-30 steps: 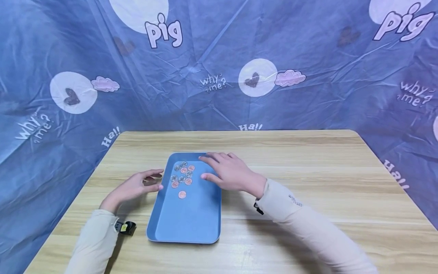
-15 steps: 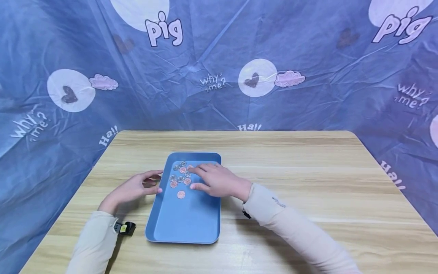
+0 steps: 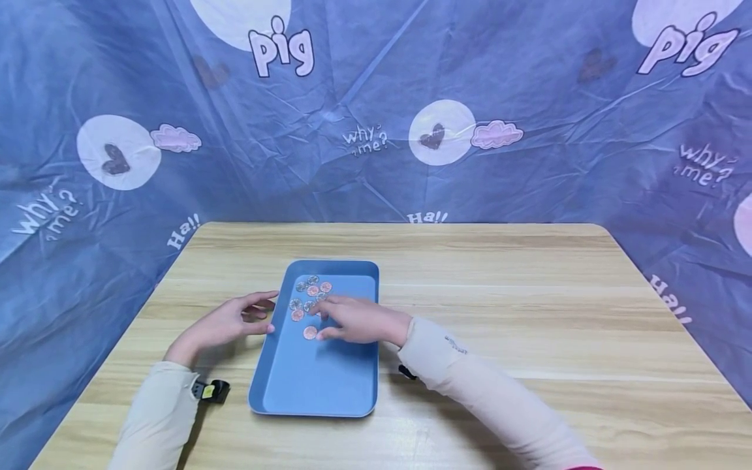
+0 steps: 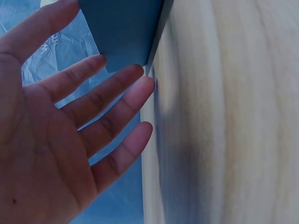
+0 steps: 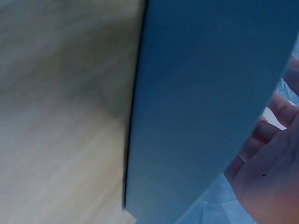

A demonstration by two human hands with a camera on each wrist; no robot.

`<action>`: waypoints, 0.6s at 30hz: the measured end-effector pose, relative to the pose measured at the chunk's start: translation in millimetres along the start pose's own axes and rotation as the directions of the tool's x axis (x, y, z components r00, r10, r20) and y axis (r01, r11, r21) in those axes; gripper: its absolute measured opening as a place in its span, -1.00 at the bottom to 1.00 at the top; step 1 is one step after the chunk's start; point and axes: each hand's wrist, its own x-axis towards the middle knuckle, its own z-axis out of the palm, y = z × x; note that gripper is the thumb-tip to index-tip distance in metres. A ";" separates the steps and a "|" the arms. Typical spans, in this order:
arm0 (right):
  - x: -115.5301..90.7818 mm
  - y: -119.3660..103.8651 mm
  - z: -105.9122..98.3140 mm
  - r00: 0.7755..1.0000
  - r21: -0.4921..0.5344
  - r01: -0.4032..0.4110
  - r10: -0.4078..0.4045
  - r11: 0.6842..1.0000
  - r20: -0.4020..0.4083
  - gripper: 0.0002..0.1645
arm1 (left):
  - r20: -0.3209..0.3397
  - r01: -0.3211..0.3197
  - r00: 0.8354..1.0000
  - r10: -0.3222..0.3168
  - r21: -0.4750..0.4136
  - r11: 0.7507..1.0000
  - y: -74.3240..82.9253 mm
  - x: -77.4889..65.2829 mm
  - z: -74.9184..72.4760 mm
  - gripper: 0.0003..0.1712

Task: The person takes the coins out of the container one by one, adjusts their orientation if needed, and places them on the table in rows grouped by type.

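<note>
A blue rectangular tray (image 3: 320,385) lies on the wooden table, holding several silver coins (image 3: 296,305) and copper coins in its far left part. My left hand (image 3: 226,323) is beside the tray's left wall, fingers spread and relaxed, with the thumb tip right at the rim. Reaching in over the right wall, my right hand (image 3: 360,320) hovers low above the coins, index finger and thumb apart. Its thumb tip is close to the nearest copper coin (image 3: 310,333), and its index finger covers part of the group. In the right wrist view the tray's outer wall (image 5: 205,93) hides the fingertips.
The wooden table (image 3: 505,294) extends to the right of the tray and behind it. A blue printed cloth (image 3: 329,176) hangs behind the table and along its sides. Dark wrist straps (image 3: 214,390) show below the pale sleeves (image 3: 487,398).
My right hand has moved left and a little nearer from the tray's far right rim, now over the coins. The left hand stays at the left wall.
</note>
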 end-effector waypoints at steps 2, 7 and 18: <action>3.8 -0.7 1.0 1.000 0.034 -0.013 0.012 0.999 0.013 -0.45 | -0.002 0.012 1.000 -0.012 -0.006 1.000 -0.1 -0.7 -0.2 -0.17; 12.6 0.0 5.7 0.999 0.112 -0.034 0.032 0.993 0.018 -0.54 | -0.002 0.030 1.000 -0.030 -0.004 1.000 -1.1 -1.3 -0.6 -0.16; 23.6 6.9 14.5 0.997 0.191 -0.049 0.038 0.980 0.060 -0.60 | 0.006 0.020 1.000 -0.020 -0.019 1.000 -6.8 1.5 -0.2 -0.15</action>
